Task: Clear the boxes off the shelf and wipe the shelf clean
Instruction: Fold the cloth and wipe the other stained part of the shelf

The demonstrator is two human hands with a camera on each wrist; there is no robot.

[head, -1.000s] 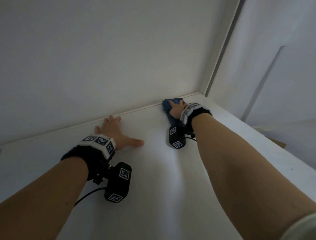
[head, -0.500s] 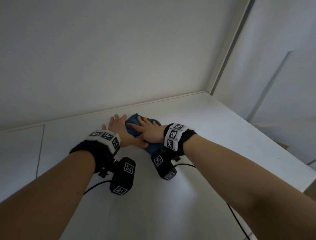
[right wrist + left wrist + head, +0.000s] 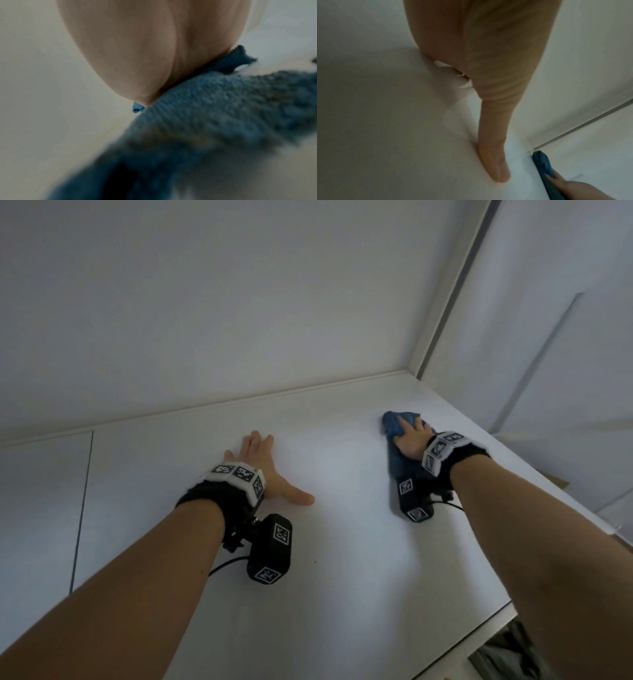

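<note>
The white shelf (image 3: pixel 342 559) carries no boxes in the head view. My left hand (image 3: pixel 263 470) lies flat on it near the back edge, fingers straight and thumb spread to the right. My right hand (image 3: pixel 409 440) presses a blue cloth (image 3: pixel 397 422) flat against the shelf, far right and close to the back corner. In the left wrist view the left thumb (image 3: pixel 494 162) rests on the surface, and the cloth (image 3: pixel 542 165) shows at the lower right under the other hand. The right wrist view is filled by my palm (image 3: pixel 145 47) on the cloth (image 3: pixel 205 115).
A white back wall (image 3: pixel 239 302) rises behind the shelf, and a white side panel (image 3: pixel 548 337) closes it on the right. The shelf's front edge (image 3: pixel 479 631) runs at the lower right, with something dark below it. A thin seam (image 3: pixel 82 501) crosses the shelf at the left.
The right hand swept the cloth from the back right corner to beside my left hand, then back out to the right. The left hand has stayed flat in place.
</note>
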